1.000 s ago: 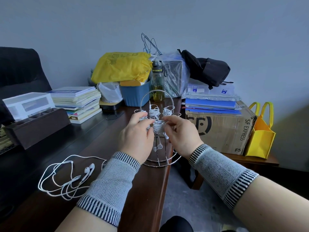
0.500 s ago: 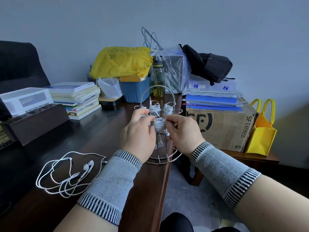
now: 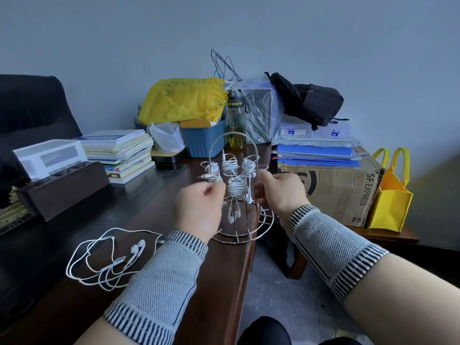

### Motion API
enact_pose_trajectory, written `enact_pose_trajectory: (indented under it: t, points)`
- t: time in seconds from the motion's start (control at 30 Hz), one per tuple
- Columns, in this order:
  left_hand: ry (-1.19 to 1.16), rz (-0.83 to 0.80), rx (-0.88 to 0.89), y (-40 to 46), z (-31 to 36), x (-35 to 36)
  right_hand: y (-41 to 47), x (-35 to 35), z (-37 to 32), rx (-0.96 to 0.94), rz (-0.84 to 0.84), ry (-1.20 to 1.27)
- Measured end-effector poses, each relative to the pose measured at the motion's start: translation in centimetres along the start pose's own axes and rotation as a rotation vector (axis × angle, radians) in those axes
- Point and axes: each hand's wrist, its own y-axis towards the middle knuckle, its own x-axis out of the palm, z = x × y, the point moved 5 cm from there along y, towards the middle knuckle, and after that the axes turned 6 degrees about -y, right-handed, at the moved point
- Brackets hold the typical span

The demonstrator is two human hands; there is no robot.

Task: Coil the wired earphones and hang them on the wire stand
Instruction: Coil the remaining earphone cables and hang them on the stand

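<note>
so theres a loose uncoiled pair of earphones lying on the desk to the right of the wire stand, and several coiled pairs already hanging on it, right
Not quite. The head view shows the loose earphones lying on the desk to the left of the wire stand, beside the left forearm, not to its right. The rest holds: several coiled earphones already hang on the stand.

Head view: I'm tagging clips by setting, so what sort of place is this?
Probably an office or study used partly for storage. A dark wooden desk carries a stack of books, folders sit on a shipping carton, and a black chair stands behind.
</note>
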Motion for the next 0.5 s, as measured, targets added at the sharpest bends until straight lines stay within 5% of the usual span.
enact_pose_trajectory:
  t: [0.1, 0.17, 0.5]
  points:
    - [-0.369, -0.09, -0.435, -0.6, -2.2, 1.5, -0.5, 0.6, 0.1, 0.138, -0.147, 0.014]
    - [-0.458, -0.115, -0.572, -0.8, -2.2, 2.0, -0.8, 1.1, -0.1, 0.2, -0.226, 0.034]
    - [-0.504, -0.216, -0.689, -0.1, -0.8, 3.5, -0.8, 2.2, 0.2, 0.395, -0.348, 0.175]
